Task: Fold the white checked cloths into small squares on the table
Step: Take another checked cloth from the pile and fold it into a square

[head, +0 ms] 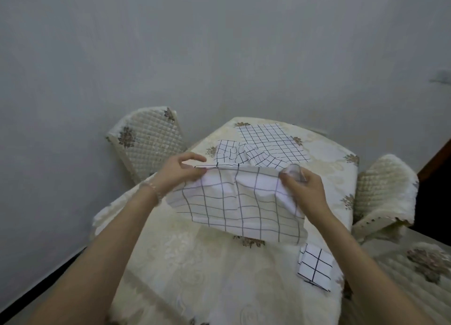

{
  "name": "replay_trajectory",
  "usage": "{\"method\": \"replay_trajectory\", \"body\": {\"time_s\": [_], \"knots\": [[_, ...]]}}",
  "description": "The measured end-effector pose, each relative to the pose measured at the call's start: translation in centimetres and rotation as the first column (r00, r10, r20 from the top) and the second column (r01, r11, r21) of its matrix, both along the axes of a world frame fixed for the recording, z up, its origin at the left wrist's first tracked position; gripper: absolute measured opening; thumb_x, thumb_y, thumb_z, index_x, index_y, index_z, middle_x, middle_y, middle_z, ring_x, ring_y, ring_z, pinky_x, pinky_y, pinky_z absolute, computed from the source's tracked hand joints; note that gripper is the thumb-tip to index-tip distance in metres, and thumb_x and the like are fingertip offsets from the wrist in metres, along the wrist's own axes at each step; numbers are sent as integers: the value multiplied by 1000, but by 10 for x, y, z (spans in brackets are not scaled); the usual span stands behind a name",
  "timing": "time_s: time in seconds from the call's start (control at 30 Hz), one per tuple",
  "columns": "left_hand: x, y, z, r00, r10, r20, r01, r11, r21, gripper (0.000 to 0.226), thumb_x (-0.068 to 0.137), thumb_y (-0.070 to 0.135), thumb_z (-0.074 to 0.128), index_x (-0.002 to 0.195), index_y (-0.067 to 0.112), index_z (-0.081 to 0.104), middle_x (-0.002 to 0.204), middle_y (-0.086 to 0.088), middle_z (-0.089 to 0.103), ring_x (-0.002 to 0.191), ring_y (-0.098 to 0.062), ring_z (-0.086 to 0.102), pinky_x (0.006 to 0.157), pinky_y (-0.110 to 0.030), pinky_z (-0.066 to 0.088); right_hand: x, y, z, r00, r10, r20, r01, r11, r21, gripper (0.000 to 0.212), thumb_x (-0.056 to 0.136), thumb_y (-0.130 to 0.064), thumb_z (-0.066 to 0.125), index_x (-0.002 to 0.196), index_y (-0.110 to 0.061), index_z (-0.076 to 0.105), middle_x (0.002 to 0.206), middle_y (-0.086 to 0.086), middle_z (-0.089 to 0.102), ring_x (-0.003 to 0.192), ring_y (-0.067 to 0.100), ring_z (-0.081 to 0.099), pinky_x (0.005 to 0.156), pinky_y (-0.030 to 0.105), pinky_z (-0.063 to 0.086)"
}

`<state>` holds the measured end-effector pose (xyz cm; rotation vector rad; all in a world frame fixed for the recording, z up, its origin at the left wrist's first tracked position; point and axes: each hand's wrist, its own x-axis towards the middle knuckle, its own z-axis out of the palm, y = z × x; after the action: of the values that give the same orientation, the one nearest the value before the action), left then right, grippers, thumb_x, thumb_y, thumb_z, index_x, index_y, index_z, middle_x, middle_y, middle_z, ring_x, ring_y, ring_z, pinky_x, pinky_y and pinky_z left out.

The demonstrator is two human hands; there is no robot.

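A white checked cloth [239, 202] hangs doubled over above the middle of the table [195, 263], held up off the cream tablecloth. My left hand [180, 168] pinches its upper left corner. My right hand [305, 185] grips its upper right corner, with bunched fabric in the fingers. A small folded checked square [316, 268] lies at the near right of the table. At the far end lie a flat unfolded checked cloth [271, 139] and a crumpled one [228, 151] beside it.
Quilted cream chairs stand at the left [146, 141] and at the right [385, 190] of the table. Another padded seat [415, 276] is at the near right. A plain grey wall rises behind. Dark floor shows at the lower left.
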<state>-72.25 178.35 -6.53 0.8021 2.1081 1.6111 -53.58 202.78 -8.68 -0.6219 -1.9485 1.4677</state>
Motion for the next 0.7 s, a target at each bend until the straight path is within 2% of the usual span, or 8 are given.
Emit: {"method": "replay_trajectory", "body": {"time_s": [0.1, 0.17, 0.27, 0.33, 0.43, 0.53, 0.6, 0.7], "knots": [[-13, -25, -2, 875, -332, 351, 147, 875, 462, 64, 69, 35, 79, 127, 21, 54, 120, -4, 63, 111, -16, 61, 92, -36, 50, 2, 3, 18, 997, -47, -67, 33, 981, -189, 3, 88, -11, 66, 89, -8, 65, 79, 4, 68, 56, 0, 64, 51, 13, 48], [-8, -33, -21, 728, -491, 479, 176, 809, 561, 84, 68, 41, 80, 139, 17, 43, 138, -10, 51, 126, -28, 50, 96, -43, 48, -3, 6, 25, 996, -90, -15, 81, 942, -325, 12, 88, -19, 67, 95, -9, 64, 88, 4, 67, 67, 8, 65, 55, 13, 48], [9, -27, -56, 819, -268, 508, 142, 951, 274, 95, 50, 38, 91, 129, 5, 50, 130, -19, 57, 114, -29, 60, 86, -39, 55, -17, 17, 13, 965, 31, 259, 80, 910, -407, 46, 78, -47, 72, 108, -13, 63, 113, 0, 59, 99, 16, 57, 84, 25, 44], [8, -19, -71, 872, -90, 482, 25, 990, 140, 82, 53, 25, 91, 123, 1, 55, 119, -18, 64, 101, -26, 67, 75, -33, 57, -23, 16, 0, 949, 134, 286, 12, 889, -457, 42, 72, -53, 72, 99, -20, 68, 116, 1, 63, 95, 18, 62, 83, 31, 50], [-15, -8, -79, 858, 68, 508, -109, 993, 52, 42, 82, 6, 69, 121, -2, 57, 119, -24, 62, 101, -31, 65, 81, -40, 56, -27, 13, -3, 977, 165, 136, -50, 794, -606, 19, 89, -32, 61, 100, -18, 67, 102, 11, 69, 84, 19, 63, 77, 31, 49], [-48, -3, -86, 787, 83, 612, -138, 990, 42, 56, 77, 11, 74, 126, -4, 52, 127, -29, 55, 111, -38, 59, 95, -51, 48, -31, 25, -8, 994, 52, -100, -112, 537, -836, 14, 94, -21, 57, 103, -10, 61, 90, 11, 71, 73, 19, 70, 61, 27, 54], [-63, 0, -92, 729, 63, 681, -92, 996, 7, 73, 67, 16, 81, 129, -5, 50, 129, -26, 54, 114, -38, 57, 90, -49, 52, -34, 26, -27, 988, 123, 94, -18, 697, -717, 19, 89, -16, 64, 105, -7, 63, 87, 11, 69, 74, 23, 69, 57, 30, 57], [-75, 15, -103, 744, 150, 651, -109, 989, -103, 55, 79, 11, 71, 126, -10, 50, 121, -23, 59, 107, -34, 61, 80, -40, 57, -41, 33, -63, 920, 11, 392, 143, 921, -362, 39, 73, -8, 75, 105, 11, 63, 85, 15, 65, 81, 29, 62, 71, 40, 54]]}}
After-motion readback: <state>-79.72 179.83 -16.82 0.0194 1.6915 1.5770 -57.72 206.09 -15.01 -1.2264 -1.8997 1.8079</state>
